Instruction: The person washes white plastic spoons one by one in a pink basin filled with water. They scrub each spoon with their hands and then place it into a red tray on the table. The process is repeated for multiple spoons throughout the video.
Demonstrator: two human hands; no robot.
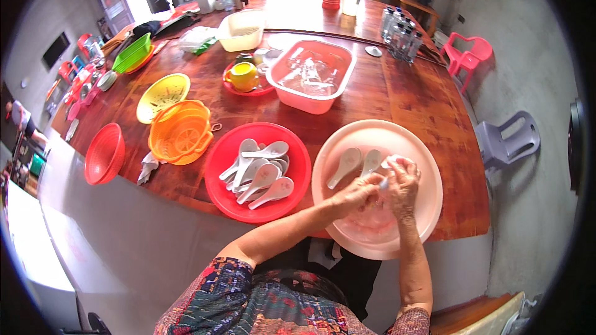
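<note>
Over a pale pink basin (428, 211) with water in it, both of my hands work close together. My left hand (361, 192) has its fingers closed at the lower end of a white spoon (383, 183). My right hand (403, 183) wraps round the upper part of the same spoon, and much of it is hidden by the fingers. Two more white spoons lie in the basin beside my hands, one at the left (345, 166) and another nearer my fingers (371, 161). Left of the basin, a red basin (217, 193) holds a pile of white soup spoons (261, 177).
Behind the basins stands a pink rectangular tub (304, 100) with clear items inside. An orange colander (177, 133), a yellow basket (162, 96) and a red basket (104, 154) line the left side. A yellow cup (242, 77) sits on a red tray. Bottles (402, 37) stand far right.
</note>
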